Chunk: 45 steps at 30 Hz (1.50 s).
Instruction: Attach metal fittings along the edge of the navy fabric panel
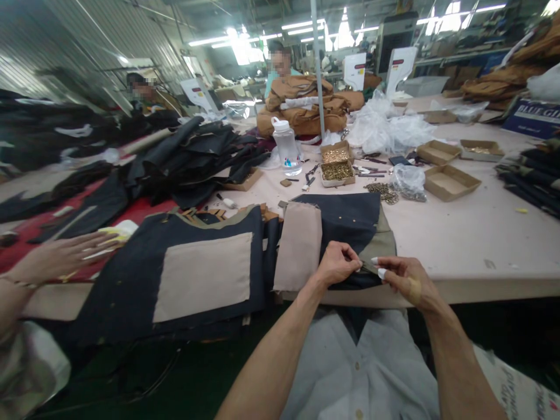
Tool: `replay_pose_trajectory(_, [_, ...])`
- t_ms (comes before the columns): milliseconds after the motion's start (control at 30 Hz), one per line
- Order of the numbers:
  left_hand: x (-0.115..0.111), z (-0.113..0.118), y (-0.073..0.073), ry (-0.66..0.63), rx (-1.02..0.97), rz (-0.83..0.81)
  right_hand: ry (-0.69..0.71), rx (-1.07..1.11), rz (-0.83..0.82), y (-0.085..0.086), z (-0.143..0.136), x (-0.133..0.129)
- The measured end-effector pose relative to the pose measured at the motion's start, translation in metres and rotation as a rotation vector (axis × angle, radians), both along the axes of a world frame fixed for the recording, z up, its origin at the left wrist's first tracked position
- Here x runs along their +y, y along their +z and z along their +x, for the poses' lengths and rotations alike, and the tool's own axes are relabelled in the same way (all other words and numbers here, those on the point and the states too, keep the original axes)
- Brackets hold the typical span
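Observation:
A dark navy garment piece (350,219) with a beige pocket lining (298,245) lies at the table's near edge in front of me. My left hand (338,262) pinches the navy fabric's lower edge. My right hand (405,279), with white-tipped fingers and a plaster on its back, grips the same edge just to the right. A second navy piece with a beige panel (203,274) lies to the left, hanging over the table edge.
Boxes of brass rivets (336,170) and a water bottle (286,146) stand mid-table, with loose rivets (381,191), empty cardboard trays (450,181) and plastic bags nearby. Another person's hand (61,254) rests at the left. Dark fabric piles (192,154) and two people sit beyond.

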<state>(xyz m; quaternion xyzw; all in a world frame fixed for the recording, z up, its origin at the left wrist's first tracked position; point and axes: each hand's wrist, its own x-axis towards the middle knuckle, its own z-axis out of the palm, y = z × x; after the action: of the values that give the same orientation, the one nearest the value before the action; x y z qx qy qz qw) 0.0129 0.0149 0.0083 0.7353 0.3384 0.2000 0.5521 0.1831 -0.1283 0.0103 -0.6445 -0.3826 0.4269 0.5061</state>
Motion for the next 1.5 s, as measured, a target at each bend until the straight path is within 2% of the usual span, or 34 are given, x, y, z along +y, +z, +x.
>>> replay_pose_trajectory(133, [0.0, 0.0, -0.002, 0.004, 0.004, 0.016, -0.03, -0.025, 0.004, 0.001, -0.004, 0.002])
replay_pose_trajectory(367, [-0.001, 0.0, -0.002, 0.013, 0.05, 0.09, -0.126, -0.106, 0.041, -0.009, -0.02, 0.014])
replay_pose_trajectory(533, [-0.002, 0.0, 0.002, 0.024, 0.106, 0.167, -0.175, -0.022, 0.048, -0.012, -0.022, 0.014])
replay_pose_trajectory(900, [-0.007, 0.0, 0.008, 0.06, 0.103, 0.185, -0.181, -0.03, 0.025, -0.016, -0.019, 0.016])
replay_pose_trajectory(1067, [-0.011, 0.0, 0.01, 0.103, 0.092, 0.203, -0.201, -0.139, 0.043, -0.013, -0.032, 0.02])
replay_pose_trajectory(1200, [-0.01, -0.002, 0.006, 0.108, 0.081, 0.18, -0.236, -0.281, 0.05, -0.011, -0.04, 0.024])
replay_pose_trajectory(1267, [-0.008, -0.003, 0.003, 0.086, 0.062, 0.129, -0.204, -0.247, 0.063, -0.011, -0.036, 0.022])
replay_pose_trajectory(1367, [-0.003, -0.003, -0.001, 0.025, 0.016, 0.009, -0.035, -0.167, 0.127, -0.014, -0.022, 0.017])
replay_pose_trajectory(1433, [-0.002, -0.003, -0.001, -0.016, -0.021, -0.068, 0.072, -0.171, 0.185, -0.016, -0.014, 0.015])
replay_pose_trajectory(1500, [-0.001, -0.002, -0.001, -0.035, -0.052, -0.122, 0.102, -0.206, 0.225, -0.017, -0.01, 0.014])
